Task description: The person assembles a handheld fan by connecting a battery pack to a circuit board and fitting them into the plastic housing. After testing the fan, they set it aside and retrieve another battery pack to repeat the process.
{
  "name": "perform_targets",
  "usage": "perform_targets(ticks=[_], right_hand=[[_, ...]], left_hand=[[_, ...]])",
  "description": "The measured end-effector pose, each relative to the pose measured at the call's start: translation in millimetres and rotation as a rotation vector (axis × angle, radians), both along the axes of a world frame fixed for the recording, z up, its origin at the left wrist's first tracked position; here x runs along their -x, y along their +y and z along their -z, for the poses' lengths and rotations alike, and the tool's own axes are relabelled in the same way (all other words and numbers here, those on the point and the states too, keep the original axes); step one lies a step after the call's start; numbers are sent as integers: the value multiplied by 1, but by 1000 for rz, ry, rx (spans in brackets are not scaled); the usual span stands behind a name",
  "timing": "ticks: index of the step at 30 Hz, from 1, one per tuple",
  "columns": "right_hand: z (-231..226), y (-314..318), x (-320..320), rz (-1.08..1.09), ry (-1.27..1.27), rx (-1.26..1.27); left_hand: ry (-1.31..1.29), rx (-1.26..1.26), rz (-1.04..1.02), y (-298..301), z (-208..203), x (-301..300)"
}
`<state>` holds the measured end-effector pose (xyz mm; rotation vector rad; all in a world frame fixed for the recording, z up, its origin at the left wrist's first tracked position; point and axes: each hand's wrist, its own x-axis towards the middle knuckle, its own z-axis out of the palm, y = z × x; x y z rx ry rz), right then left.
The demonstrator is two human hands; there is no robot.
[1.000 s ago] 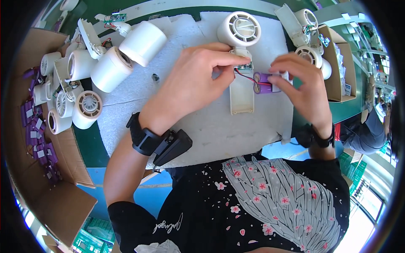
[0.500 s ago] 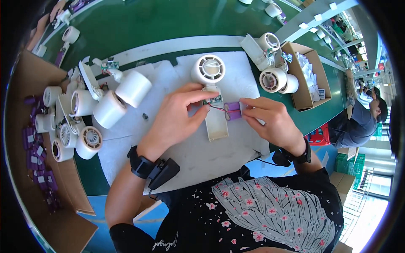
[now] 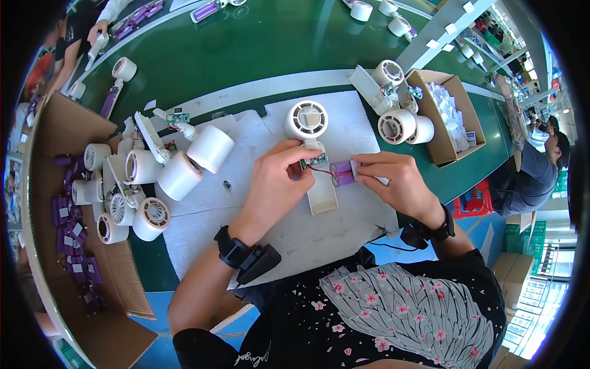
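A white handheld fan (image 3: 306,120) lies on the pale mat with its handle shell (image 3: 322,198) uncovered, pointing toward me. My left hand (image 3: 278,178) is closed over the handle's upper end, its thumb and fingertips at the green circuit board (image 3: 314,161). Red and dark wires run from that board to a purple battery pack (image 3: 342,174) of paired cells. My right hand (image 3: 393,176) pinches the pack's right end, where a white piece shows at the fingertips. The pack sits beside and partly over the open shell.
More white fan bodies (image 3: 180,176) are piled at left, beside a cardboard box (image 3: 138,280) of purple battery packs (image 3: 75,243). At right, further fans (image 3: 396,126) stand near a carton (image 3: 465,101) of white pieces. Co-workers (image 3: 538,166) sit or reach at the table's far sides.
The whole view has shifted, so the bench appears slightly lower and further right. Both hands keep their hold at the board and the battery pack, with little visible movement between them.
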<state>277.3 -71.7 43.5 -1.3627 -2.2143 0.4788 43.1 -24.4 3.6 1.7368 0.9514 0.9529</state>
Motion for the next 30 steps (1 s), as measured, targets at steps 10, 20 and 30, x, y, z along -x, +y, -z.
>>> perform_targets(ticks=[10,20,30], right_hand=[[-4,1,3,-40,-46,-1],[-2,2,0,-58,-44,-5],[-7,0,17,19,-198,-59]], left_hand=[[4,-29,-42,0,7,-4],[-19,-42,-65,-2,8,-4],[-63,-64,-56,0,9,-5]])
